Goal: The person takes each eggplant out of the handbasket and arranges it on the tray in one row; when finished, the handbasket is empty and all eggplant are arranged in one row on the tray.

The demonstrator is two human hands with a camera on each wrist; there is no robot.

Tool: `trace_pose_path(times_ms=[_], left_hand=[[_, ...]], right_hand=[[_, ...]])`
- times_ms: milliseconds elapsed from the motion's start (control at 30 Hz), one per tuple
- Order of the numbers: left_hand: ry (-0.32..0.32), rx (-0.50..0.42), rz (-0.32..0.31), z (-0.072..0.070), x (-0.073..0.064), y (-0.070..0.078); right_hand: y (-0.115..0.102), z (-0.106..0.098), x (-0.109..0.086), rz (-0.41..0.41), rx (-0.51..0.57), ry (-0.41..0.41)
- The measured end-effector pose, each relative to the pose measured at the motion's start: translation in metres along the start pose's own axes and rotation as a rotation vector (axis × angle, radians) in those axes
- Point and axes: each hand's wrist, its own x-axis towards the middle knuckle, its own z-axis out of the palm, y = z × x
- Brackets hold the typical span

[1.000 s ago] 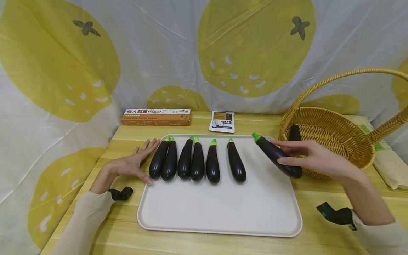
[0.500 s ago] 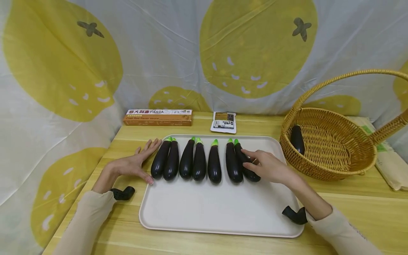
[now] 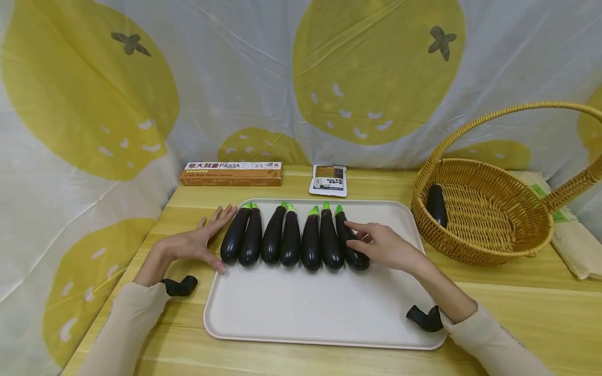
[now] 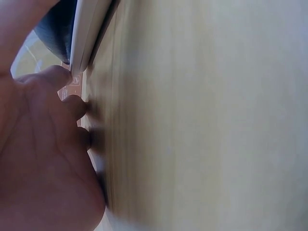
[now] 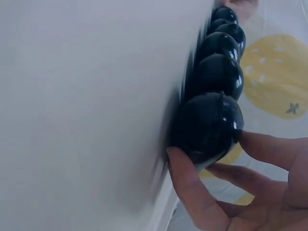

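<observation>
Several dark purple eggplants with green stem ends lie side by side in a row on a white tray [image 3: 324,313]. My right hand [image 3: 388,248] holds the rightmost eggplant [image 3: 354,245] by its right side. In the right wrist view the thumb and fingers of my right hand [image 5: 255,187] lie against the near eggplant [image 5: 207,127]. My left hand [image 3: 193,245] rests with spread fingers at the tray's left edge, close beside the leftmost eggplant [image 3: 235,237]. In the left wrist view, my left hand [image 4: 45,149] has its fingertips by the tray's rim [image 4: 86,36].
A wicker basket [image 3: 484,250] with a tall handle stands at the right, one eggplant [image 3: 437,206] inside. Behind the tray lie a pasta box [image 3: 230,175] and a small pouch [image 3: 328,180]. A beige package [image 3: 576,245] lies behind the basket. A lemon-print cloth [image 3: 235,78] hangs behind.
My right hand has carried an eggplant left from beside the basket to the row's right end. The eggplants at that end have slid left and closed up. My left hand stays put.
</observation>
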Motion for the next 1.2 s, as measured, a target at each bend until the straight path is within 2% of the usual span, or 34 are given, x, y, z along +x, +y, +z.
trace_pose_path(times_ms=[367, 633, 800, 900, 1067, 1200], left_hand=[[-0.004, -0.014, 0.003, -0.001, 0.000, 0.000], [-0.005, -0.026, 0.005, -0.001, 0.000, 0.000], [-0.003, -0.020, 0.007, 0.000, 0.001, -0.001], [-0.003, -0.018, 0.007, 0.000, 0.001, -0.001], [-0.005, -0.019, 0.004, 0.000, 0.001, 0.000], [-0.004, -0.019, 0.001, 0.001, 0.000, 0.000]], right_hand=[[0.004, -0.011, -0.004, 0.003, -0.054, 0.017], [0.004, -0.012, -0.003, 0.031, 0.113, -0.040], [0.008, -0.014, -0.003, 0.048, 0.073, -0.032], [0.010, -0.018, -0.005, 0.049, 0.061, -0.057], [0.013, -0.031, -0.013, 0.001, 0.009, -0.115], [0.015, -0.047, -0.026, -0.040, -0.027, -0.107]])
